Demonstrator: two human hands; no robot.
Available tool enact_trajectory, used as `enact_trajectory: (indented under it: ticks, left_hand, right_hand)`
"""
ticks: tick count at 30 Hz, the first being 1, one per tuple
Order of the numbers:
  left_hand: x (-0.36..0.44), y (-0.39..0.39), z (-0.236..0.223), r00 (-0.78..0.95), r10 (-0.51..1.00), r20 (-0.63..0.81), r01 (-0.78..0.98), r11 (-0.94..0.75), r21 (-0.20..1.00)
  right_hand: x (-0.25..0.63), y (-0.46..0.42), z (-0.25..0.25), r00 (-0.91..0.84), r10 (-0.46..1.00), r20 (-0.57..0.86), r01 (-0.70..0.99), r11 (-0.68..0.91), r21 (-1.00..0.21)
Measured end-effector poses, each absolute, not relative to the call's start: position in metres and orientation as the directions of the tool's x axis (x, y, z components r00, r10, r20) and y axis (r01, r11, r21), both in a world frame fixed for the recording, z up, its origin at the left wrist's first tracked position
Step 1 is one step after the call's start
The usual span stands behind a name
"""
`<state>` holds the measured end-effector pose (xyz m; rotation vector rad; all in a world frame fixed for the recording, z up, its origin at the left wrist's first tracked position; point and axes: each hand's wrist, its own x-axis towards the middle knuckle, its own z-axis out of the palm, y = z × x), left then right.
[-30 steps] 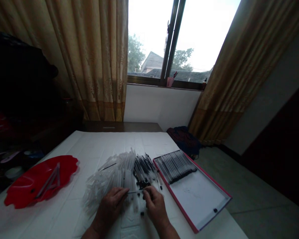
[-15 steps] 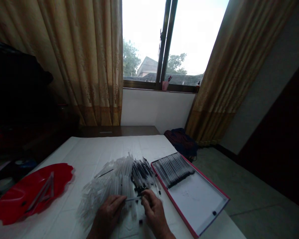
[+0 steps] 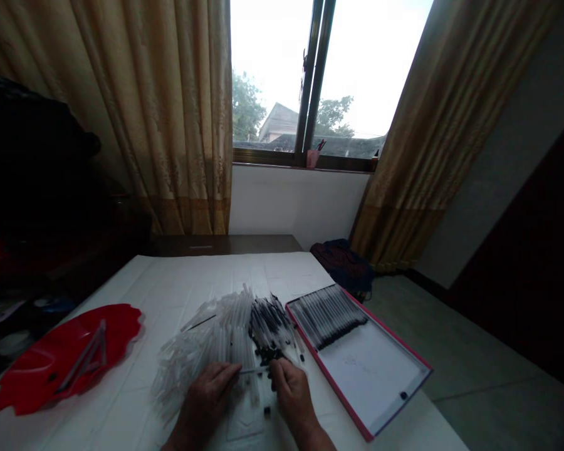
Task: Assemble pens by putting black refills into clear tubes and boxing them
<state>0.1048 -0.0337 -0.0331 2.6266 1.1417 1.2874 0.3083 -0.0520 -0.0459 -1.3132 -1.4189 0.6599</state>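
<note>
a white table is under our hands. our left hand and right hand are both pinched shut on one thin pale tube. it goes across from one to the other. to do this well, we should pinch close to the ends, hold it straight and be soft so it does not bend. we count two hands, one held tube and one black bit alone by our right hand. just past our hands are one heap of clear tubes and one dark heap; we cannot count inside them. to the right is one red-edged box, with one row of tubes and one black lump. to the left is one red dish. far off, one pink cup stands by the window.
</note>
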Motion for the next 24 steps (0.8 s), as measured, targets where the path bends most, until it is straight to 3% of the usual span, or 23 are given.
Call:
enact_trajectory:
  ticks: [4, 9, 17, 24]
  left_hand:
    - [0.1046, -0.033, -0.0348, 0.397, 0.619, 0.677, 0.618, -0.726, 0.301]
    - [0.1039, -0.0325, -0.04, 0.394, 0.627, 0.672, 0.617, -0.722, 0.313]
    - [0.1037, -0.0328, -0.0396, 0.399, 0.623, 0.673, 0.623, -0.722, 0.299]
    - [0.1043, -0.0343, -0.0366, 0.385, 0.633, 0.671, 0.61, -0.721, 0.329]
  right_hand:
    - [0.3102, -0.053, -0.0435, 0.157, 0.92, 0.36, 0.335, 0.293, -0.895]
    - [0.3121, -0.0545, -0.047, 0.102, 0.944, 0.314, 0.277, 0.276, -0.92]
    - [0.3093, -0.0538, -0.0418, 0.121, 0.922, 0.368, 0.429, 0.286, -0.857]
    - [0.3098, -0.0537, -0.0393, 0.122, 0.923, 0.366, 0.398, 0.292, -0.87]
